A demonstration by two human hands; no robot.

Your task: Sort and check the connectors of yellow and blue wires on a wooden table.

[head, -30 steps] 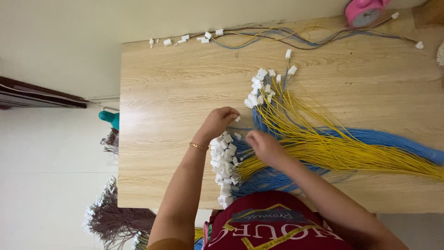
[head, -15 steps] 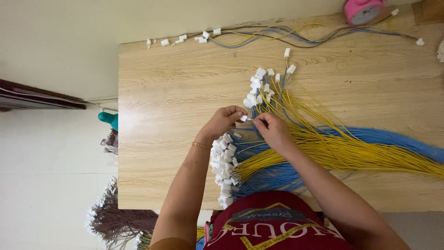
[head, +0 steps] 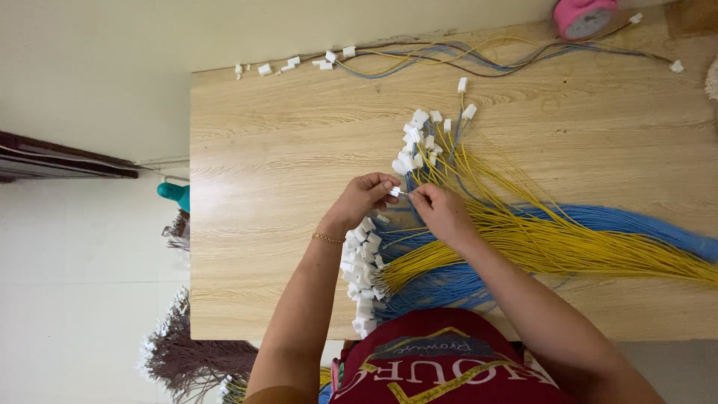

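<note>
My left hand pinches a small white plastic connector between thumb and fingers. My right hand holds the thin end of a wire against that connector; the wire's colour is hidden by my fingers. Both hands meet over a wooden table. Below them lies a bundle of yellow and blue wires fanning to the right. A row of white connectors caps the near wire ends. A second cluster of connectors sits just beyond my hands.
A loose run of yellow, blue and grey wires with connectors lies along the table's far edge. A pink round object stands at the far right. Left of the table are a teal object and brown wire bundles on the floor.
My right hand rose from the wire bundle to meet the left hand. Both hands now hold the connector and wire end together, slightly farther from my body.
</note>
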